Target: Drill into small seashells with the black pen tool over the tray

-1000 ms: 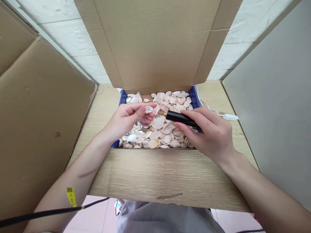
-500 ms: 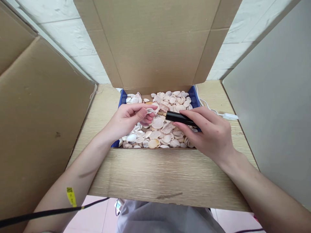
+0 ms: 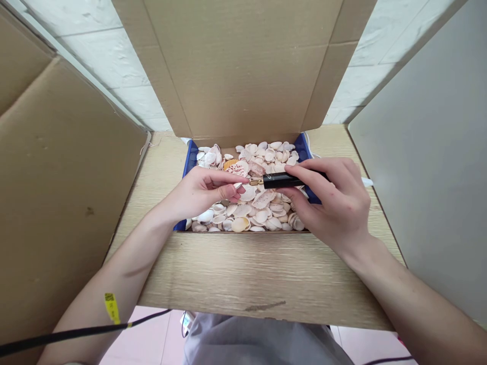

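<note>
Between thumb and fingers, my left hand (image 3: 207, 191) pinches a small white seashell (image 3: 238, 185), mostly covered by the fingertips. My right hand (image 3: 333, 197) is closed around a black handheld mini drill (image 3: 281, 180) with a brass chuck, held level and pointing left. Its thin tip is at the pinched shell; I cannot tell whether it has gone in. Both hands are over an open box (image 3: 191, 158) with blue side walls, filled with pale seashells (image 3: 262, 215). A red-speckled shell (image 3: 239, 169) and an orange ribbed one (image 3: 230, 163) lie just behind my left fingers.
A tall cardboard flap (image 3: 243, 66) rises behind the box. Cardboard (image 3: 68, 167) walls the left side and a grey panel (image 3: 426, 132) the right. A white cable (image 3: 312, 147) runs behind my right hand. A black cable (image 3: 87, 332) crosses below my left forearm.
My right hand has shifted slightly right and up with the drill, now more level. The shell in my left hand has turned and sits lower, and the red-speckled shell shows more fully.
</note>
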Demonstrator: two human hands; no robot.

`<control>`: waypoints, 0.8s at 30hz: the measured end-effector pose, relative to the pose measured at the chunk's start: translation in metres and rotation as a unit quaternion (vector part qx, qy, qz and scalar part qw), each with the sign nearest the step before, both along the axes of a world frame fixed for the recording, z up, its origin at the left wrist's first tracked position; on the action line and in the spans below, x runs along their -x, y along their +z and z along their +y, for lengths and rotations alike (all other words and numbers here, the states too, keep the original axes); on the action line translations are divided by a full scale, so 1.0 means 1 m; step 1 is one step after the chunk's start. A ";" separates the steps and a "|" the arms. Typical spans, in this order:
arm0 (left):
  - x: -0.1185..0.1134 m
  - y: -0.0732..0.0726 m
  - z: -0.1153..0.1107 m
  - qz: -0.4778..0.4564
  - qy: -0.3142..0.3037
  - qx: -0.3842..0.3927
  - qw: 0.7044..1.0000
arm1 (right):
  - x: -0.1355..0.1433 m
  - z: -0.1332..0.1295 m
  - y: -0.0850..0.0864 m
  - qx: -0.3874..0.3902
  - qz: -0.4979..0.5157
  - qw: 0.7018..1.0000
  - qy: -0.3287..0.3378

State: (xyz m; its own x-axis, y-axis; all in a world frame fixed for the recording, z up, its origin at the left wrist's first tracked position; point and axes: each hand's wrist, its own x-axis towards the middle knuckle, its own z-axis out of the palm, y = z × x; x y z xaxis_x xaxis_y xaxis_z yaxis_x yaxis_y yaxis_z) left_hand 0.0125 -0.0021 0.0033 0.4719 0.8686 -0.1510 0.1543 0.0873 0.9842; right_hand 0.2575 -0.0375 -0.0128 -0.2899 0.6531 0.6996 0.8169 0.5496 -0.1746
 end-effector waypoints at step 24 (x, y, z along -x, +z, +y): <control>-0.002 -0.002 0.000 -0.023 0.051 -0.005 0.998 | 0.002 0.002 -0.006 0.064 -0.019 0.998 0.021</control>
